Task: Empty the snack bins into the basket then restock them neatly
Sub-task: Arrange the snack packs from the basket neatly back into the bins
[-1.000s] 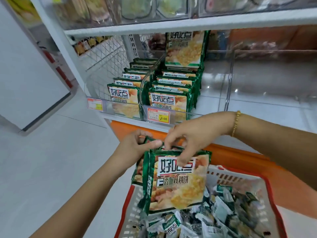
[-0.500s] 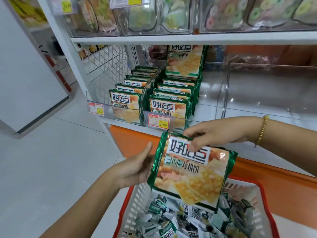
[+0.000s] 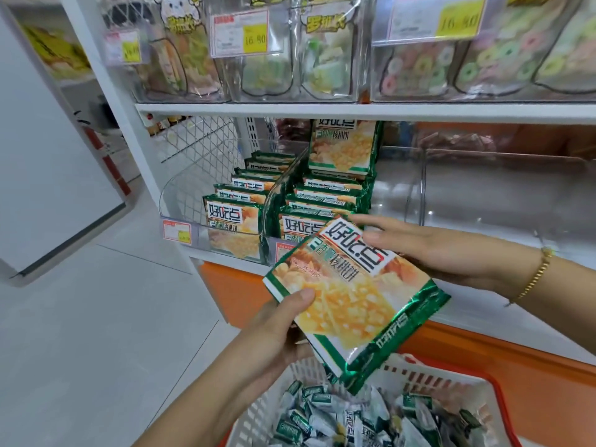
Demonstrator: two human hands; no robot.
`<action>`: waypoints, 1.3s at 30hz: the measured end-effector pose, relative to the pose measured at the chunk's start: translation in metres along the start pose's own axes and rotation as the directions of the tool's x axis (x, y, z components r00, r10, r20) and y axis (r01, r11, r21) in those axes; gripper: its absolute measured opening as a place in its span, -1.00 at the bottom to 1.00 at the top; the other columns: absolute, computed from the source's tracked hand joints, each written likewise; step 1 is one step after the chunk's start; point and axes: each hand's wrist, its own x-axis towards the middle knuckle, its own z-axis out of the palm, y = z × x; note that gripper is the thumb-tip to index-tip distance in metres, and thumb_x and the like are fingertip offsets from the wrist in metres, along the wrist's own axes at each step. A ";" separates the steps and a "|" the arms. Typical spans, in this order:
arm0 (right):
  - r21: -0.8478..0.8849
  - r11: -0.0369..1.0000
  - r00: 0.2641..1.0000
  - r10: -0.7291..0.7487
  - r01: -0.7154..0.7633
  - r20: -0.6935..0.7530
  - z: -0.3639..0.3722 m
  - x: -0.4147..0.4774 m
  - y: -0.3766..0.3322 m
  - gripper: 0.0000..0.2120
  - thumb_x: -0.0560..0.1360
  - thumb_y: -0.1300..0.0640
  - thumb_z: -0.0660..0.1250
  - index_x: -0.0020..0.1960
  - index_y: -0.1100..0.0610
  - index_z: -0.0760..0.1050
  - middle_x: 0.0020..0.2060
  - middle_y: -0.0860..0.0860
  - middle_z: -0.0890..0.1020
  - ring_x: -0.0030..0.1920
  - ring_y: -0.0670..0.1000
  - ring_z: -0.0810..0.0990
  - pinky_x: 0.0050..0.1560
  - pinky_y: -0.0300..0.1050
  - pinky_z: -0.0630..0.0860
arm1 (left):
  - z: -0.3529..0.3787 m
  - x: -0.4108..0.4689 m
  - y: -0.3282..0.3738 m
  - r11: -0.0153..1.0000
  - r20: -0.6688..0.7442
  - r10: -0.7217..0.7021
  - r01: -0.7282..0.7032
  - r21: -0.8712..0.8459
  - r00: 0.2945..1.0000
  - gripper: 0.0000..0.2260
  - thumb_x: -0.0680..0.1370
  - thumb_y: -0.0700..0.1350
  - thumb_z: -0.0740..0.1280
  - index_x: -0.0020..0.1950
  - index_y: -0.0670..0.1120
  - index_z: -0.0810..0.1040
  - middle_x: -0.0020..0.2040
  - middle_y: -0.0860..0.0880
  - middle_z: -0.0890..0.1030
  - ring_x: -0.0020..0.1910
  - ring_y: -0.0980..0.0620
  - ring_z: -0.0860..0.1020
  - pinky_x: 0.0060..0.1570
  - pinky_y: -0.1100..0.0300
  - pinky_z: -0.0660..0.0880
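I hold a green-edged biscuit packet [image 3: 351,301] tilted in front of the shelf, above the basket. My left hand [image 3: 277,330] grips its lower left edge with the thumb on top. My right hand [image 3: 429,250] holds its upper right end. Behind it two clear bins hold rows of the same packets: the left bin [image 3: 180,201] and the middle bin [image 3: 280,188], with one packet standing upright at the back. The clear bin to the right [image 3: 496,195] looks bare. Below, the white and orange basket [image 3: 406,375] holds several small wrapped snacks.
The upper shelf [image 3: 354,109] carries clear bins of candy with price tags. An orange base panel [image 3: 516,359] runs under the lower shelf. White tiled floor [image 3: 96,317] lies to the left, with a white cabinet [image 3: 48,175] at the far left.
The packet rose out of the basket toward the shelf and tilted sideways. My left hand moved from beside it to gripping its lower edge.
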 end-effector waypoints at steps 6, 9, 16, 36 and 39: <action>0.521 0.850 0.996 -0.094 0.082 -0.003 0.006 0.005 -0.002 -0.03 0.07 -0.36 0.53 0.37 0.06 0.42 0.24 0.20 0.56 0.23 0.16 0.56 0.15 0.11 0.55 | -0.003 0.004 0.028 0.947 -0.153 0.192 -0.223 -0.231 0.970 -0.62 0.32 0.08 0.30 0.04 -0.07 0.60 0.04 -0.12 0.68 0.04 -0.09 0.64 -0.03 0.05 0.61; 0.549 0.831 0.994 -0.105 0.089 -0.003 0.040 0.015 -0.007 -0.32 0.19 -0.20 0.53 0.21 0.12 0.53 0.12 0.15 0.64 0.15 0.13 0.62 0.18 0.08 0.54 | -0.001 0.014 0.032 0.912 -0.269 0.292 -0.352 -0.211 0.918 -0.58 0.35 0.10 0.29 0.13 -0.08 0.55 -0.01 -0.07 0.69 -0.03 -0.03 0.66 -0.09 0.08 0.63; 0.553 0.823 0.976 -0.011 0.132 -0.216 0.057 0.084 -0.020 -0.08 0.01 -0.09 0.67 0.30 0.15 0.48 0.24 0.06 0.57 0.30 0.11 0.50 0.35 0.14 0.38 | -0.026 0.039 0.046 0.897 -0.349 0.331 -0.407 -0.173 0.877 -0.57 0.33 0.00 0.38 0.14 -0.16 0.53 -0.02 -0.12 0.69 -0.13 0.02 0.67 -0.16 0.13 0.63; 0.109 0.975 0.927 -0.146 0.194 -0.346 0.026 0.213 -0.096 0.17 0.11 -0.46 0.45 0.52 0.12 0.15 0.45 0.02 0.32 0.40 0.07 0.33 0.36 0.00 0.27 | -0.164 0.124 0.174 0.760 -0.028 0.276 -0.200 0.619 0.961 -0.27 0.18 0.52 0.33 0.10 0.02 0.61 0.00 0.00 0.70 -0.03 0.02 0.67 0.15 0.08 0.50; 0.131 0.976 0.916 -0.111 0.173 -0.386 0.028 0.217 -0.095 -0.12 0.39 -0.32 0.32 0.54 0.07 0.11 0.48 -0.01 0.25 0.44 0.05 0.26 0.22 -0.05 0.25 | -0.177 0.131 0.179 0.796 -0.004 0.196 -0.157 0.585 0.981 -0.19 0.04 0.60 0.29 0.07 0.09 0.65 0.06 -0.01 0.68 0.06 -0.01 0.65 0.17 0.05 0.48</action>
